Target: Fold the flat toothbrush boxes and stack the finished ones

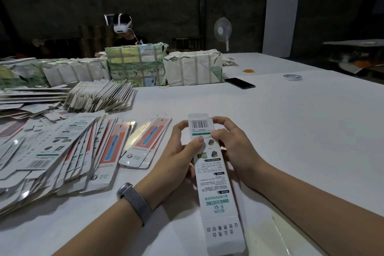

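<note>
A long white toothbrush box (216, 189) with a barcode at its far end is held lengthwise above the white table (291, 131), its printed back face up. My left hand (178, 151) grips its left edge, thumb on top and fingers curled to the barcode end. My right hand (232, 143) grips the right edge, thumb pressing the upper face. A spread of flat toothbrush boxes (62, 147) lies to the left, and two flat boxes (145, 143) with an orange panel lie just left of my left hand.
A banded bundle of flat boxes (99, 97) lies behind the spread. Wrapped paper packages (193, 68) stand across the back. A black phone (240, 83), a tape roll (292, 77) and rubber bands (249, 71) lie far right. A person with a headset (124, 29) sits opposite, a fan (222, 31) beyond.
</note>
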### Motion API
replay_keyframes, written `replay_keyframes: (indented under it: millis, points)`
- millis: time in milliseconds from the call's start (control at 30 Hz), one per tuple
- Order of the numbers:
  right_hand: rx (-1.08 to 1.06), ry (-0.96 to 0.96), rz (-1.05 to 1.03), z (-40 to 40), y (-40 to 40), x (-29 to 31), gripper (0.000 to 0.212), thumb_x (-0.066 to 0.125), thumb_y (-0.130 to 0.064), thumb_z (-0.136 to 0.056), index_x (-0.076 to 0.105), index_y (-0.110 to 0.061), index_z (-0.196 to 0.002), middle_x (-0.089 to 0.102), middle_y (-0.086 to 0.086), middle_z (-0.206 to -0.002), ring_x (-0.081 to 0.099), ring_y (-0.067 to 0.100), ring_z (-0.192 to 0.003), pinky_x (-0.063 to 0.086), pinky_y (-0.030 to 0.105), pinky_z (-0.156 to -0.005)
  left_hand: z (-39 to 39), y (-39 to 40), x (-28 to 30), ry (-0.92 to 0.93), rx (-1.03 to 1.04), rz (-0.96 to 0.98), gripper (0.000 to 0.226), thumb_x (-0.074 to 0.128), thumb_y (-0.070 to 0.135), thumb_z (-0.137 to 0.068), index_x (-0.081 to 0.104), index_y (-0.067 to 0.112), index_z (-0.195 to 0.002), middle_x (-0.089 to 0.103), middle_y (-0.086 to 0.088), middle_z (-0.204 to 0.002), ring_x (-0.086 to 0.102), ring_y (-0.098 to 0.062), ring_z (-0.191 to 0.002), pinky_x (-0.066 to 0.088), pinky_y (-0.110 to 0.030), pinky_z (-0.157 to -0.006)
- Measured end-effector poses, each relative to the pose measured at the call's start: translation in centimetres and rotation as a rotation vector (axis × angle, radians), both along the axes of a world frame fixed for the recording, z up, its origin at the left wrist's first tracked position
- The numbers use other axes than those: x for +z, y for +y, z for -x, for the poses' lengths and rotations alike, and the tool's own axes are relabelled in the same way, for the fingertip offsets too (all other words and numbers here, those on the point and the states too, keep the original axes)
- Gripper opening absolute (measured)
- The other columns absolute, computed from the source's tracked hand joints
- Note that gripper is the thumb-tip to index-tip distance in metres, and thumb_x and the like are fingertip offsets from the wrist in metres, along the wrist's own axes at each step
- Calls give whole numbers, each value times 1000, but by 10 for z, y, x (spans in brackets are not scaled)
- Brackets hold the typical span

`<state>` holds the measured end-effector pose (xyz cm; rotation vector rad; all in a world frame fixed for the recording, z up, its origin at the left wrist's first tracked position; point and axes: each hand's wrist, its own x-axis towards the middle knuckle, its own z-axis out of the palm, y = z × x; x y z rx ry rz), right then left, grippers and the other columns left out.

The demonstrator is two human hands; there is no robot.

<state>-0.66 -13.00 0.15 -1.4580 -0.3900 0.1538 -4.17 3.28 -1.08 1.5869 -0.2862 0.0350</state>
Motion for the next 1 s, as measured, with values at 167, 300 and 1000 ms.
replay_keyframes:
  millis: [167,300,1000]
  points:
    - [-37,17,-53,-1,1,1,16,45,-6,-99,54,-14,-109,70,9,-97,70,16,-68,56,29,-55,0,0,0,6,-43,-13,50,57,41,-90,36,34,-135,77,-1,-107,76,-30,-86,63,-43,-68]
    - [-32,32,-107,1,2,1,16,45,-1,-99,52,-8,-112,67,16,-106,70,15,-66,54,23,-52,-1,0,2,32,-49,-7,53,60,40,-89,36,32,-135,77,-4,-107,76,-32,-86,63,-42,-68]
    - [-89,-113,-10,2,0,-2,22,53,-4,-97,62,-22,-107,70,6,-110,65,28,-81,49,51,-74,4,4,7,69,-30,92,47,71,36,-89,45,29,-127,77,-16,-101,75,-30,-75,59,-31,-61]
